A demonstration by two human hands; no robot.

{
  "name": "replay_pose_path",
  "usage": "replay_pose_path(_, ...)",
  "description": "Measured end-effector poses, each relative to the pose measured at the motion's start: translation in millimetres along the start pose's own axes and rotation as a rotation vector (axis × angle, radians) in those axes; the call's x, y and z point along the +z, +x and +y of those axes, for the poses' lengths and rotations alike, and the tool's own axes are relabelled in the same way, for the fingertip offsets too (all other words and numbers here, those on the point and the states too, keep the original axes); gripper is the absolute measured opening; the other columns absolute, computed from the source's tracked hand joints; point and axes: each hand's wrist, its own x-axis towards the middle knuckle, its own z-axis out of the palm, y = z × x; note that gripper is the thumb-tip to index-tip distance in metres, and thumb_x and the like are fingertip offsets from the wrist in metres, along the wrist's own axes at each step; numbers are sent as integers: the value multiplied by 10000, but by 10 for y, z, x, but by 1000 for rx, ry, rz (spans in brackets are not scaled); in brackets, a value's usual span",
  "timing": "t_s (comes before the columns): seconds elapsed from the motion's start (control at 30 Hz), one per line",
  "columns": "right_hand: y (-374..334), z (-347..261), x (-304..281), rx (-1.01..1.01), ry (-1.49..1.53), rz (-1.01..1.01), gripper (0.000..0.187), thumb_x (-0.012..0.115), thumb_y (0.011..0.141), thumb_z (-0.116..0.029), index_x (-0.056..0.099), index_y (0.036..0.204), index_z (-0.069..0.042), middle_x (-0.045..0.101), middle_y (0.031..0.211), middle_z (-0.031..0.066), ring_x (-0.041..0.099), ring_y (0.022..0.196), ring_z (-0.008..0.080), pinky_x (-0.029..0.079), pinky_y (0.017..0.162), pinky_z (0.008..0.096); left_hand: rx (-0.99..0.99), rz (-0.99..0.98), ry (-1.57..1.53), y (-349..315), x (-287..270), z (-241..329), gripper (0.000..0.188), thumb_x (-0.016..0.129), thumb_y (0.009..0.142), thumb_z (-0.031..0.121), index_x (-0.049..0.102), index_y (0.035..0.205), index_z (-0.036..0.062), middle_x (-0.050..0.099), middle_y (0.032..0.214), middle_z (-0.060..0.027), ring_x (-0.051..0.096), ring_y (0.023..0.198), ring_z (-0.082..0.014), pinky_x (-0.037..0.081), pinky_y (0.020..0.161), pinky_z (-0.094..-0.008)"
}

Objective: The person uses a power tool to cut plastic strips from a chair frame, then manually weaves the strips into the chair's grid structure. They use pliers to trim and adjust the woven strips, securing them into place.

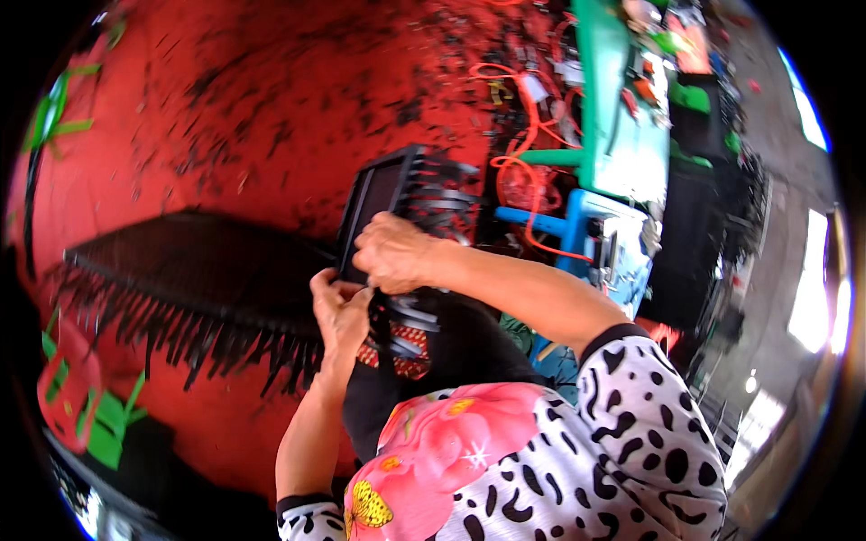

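A black frame piece (372, 203) with a dark inner panel stands tilted in front of me, loose flat black strips (442, 198) sticking out from its right side. My right hand (397, 254) is closed at the frame's near right edge; its fingertips are partly hidden. Just below, at the near corner, my left hand (343, 311) is closed with thumb and fingers bent together. What each hand pinches is too small and blurred to make out. More black strips hang beneath the hands, over my lap. To the left lies a large dark curved panel (198, 257) fringed with black strips.
Black scraps are scattered over the red floor (271, 90). On the right stand a green table (622, 108) and a blue stool (577, 225), with an orange cord (532, 153) looping beside them. Green and red chairs (108, 424) sit at lower left.
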Motion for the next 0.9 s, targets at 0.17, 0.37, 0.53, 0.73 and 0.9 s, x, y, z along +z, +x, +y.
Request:
replay_pose_path(0.17, -373, 599, 67, -66, -60, 157, 178, 605, 635, -228, 695, 707, -93, 671, 791, 107, 638, 816, 259, 429, 748, 383, 27, 25, -113, 188, 646, 29, 510, 638, 738, -83, 367, 1168, -54, 602, 774, -84, 555, 686, -118, 441, 648, -238)
replay_pose_path(0.37, -964, 315, 254, -155, 213, 833, 195, 606, 724, -214, 621, 872, -88, 592, 851, 80, 560, 917, 244, 412, 834, 366, 10, 28, -99, -51, 542, -23, 506, 638, 752, -67, 360, 1174, -62, 615, 810, -109, 562, 752, -137, 439, 732, -243)
replay_pose_path(0.53, -2476, 945, 972, 680, 439, 1021, 277, 665, 743, -141, 612, 1008, -79, 626, 934, 121, 608, 869, 307, 506, 784, 397, -26, 70, 71, 4, 516, -25, 481, 610, 771, -84, 387, 1197, -74, 611, 903, -132, 570, 813, -166, 452, 801, -268)
replay_pose_path(0.73, -4267, 1964, 2154, 1835, 381, 616, 686, 761, 666, -228, 470, 1260, -43, 576, 1163, 180, 577, 1039, 333, 462, 892, 410, -6, 48, 40, -13, 470, -6, 476, 619, 777, -46, 395, 1197, -61, 599, 915, -129, 560, 826, -164, 450, 807, -275)
replay_pose_path(0.9, -4406, 2477, 2454, 1866, 586, 443, 841, 759, 674, -260, 281, 1343, -85, 578, 1137, 248, 552, 1076, 421, 447, 915, 478, 13, 102, 100, -91, 374, -87, 477, 638, 753, -29, 422, 1177, -61, 602, 922, -134, 569, 826, -171, 450, 809, -262)
